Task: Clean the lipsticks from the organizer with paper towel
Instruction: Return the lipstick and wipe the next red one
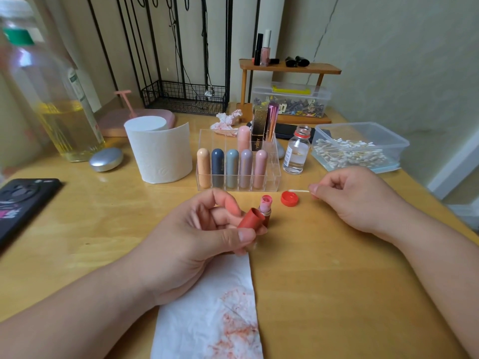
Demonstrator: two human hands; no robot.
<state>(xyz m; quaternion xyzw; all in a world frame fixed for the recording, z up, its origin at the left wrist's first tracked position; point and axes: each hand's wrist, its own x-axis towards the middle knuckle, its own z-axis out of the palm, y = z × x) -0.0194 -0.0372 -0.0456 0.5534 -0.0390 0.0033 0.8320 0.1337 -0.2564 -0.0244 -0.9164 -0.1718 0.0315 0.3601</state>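
Observation:
My left hand (197,234) grips a brick-red lipstick cap (250,218) and the open lipstick (265,207), whose pink stick points up. Under that hand lies a paper towel sheet (210,314) smeared with red stains. My right hand (357,200) pinches a cotton swab (298,190) that points left over a red bottle cap (289,198). The clear acrylic organizer (273,174) stands behind, holding several pastel capsule lipsticks (232,168) in front and taller tubes (260,128) at the back.
A paper towel roll (160,151) stands left of the organizer. An open glass bottle (296,151), a tub of cotton swabs (357,146), a crumpled stained tissue (226,120), a phone (23,200), a silver tin (106,159) and a big bottle of yellow liquid (59,104) surround the work area.

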